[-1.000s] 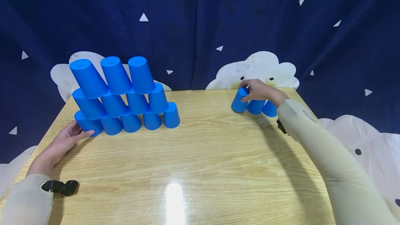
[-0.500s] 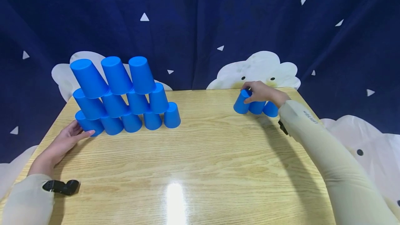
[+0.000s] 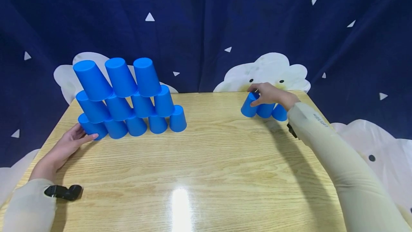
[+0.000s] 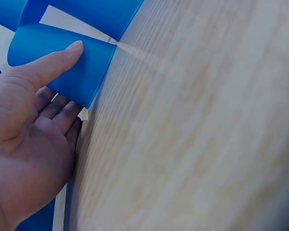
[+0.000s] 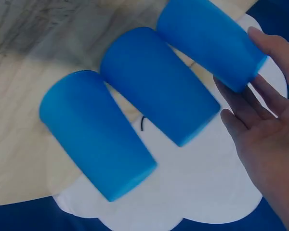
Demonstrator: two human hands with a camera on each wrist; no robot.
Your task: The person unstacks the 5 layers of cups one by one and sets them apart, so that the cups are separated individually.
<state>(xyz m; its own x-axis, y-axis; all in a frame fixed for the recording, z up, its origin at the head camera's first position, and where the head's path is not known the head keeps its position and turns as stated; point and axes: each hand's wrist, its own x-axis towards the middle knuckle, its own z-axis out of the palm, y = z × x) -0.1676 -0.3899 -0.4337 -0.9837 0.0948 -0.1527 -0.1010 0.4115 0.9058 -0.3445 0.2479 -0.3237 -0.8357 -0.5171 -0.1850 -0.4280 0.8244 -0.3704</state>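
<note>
A wall of upside-down blue plastic cups, three rows high, stands on the left of the table. My left hand [image 3: 68, 145] holds the bottom row's leftmost cup [image 4: 82, 70], thumb on its near side and the other fingers passing behind it. On the far right, three more upside-down cups stand side by side. My right hand [image 3: 268, 93] grips the leftmost of these, a blue cup [image 5: 209, 45], near its narrow top with thumb and fingers. Beside it are the middle cup [image 5: 156, 89] and the outer cup [image 5: 96, 134].
The wall's top row has three cups, the rightmost being a cup [image 3: 147, 78] set left of the lower rows' right end. A wooden table [image 3: 206, 160] carries everything. Behind its far edge hangs a dark blue curtain [image 3: 180, 24] with white clouds.
My right hand has shifted its cup slightly right, up against the middle cup, and now stays there. The left hand and the cup wall have kept their places.
</note>
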